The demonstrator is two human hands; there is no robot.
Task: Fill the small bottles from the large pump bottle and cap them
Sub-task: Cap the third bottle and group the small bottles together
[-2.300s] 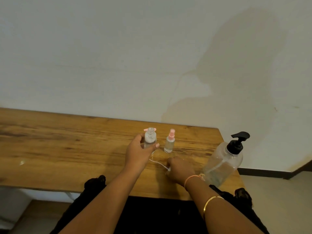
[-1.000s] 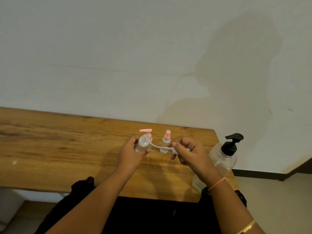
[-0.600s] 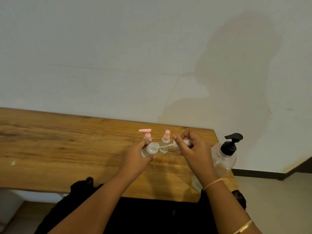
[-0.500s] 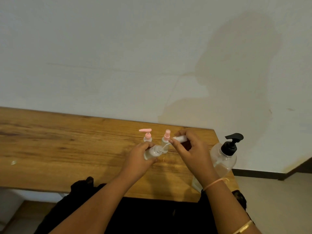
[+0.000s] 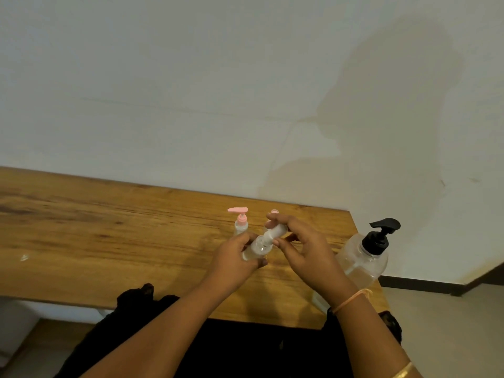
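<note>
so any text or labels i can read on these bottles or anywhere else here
None: no word, number, brand or sign is readable in this view.
large pump bottle: clear body, black pump, no label showing.
small bottle held by the left hand: no print visible.
white cap pinched by the right hand: plain.
pink-pump bottle on the table: plain.

a plain indoor room, perhaps in a home, though nothing settles it: a wooden table (image 5: 109, 236) stands with its far edge against a bare white wall (image 5: 191, 91) marked by a large darker patch (image 5: 387, 126). a dark skirting (image 5: 417, 284) runs along the wall's foot above a pale floor (image 5: 450, 336), and a pump bottle (image 5: 362, 261) stands at the table's right edge.
</note>
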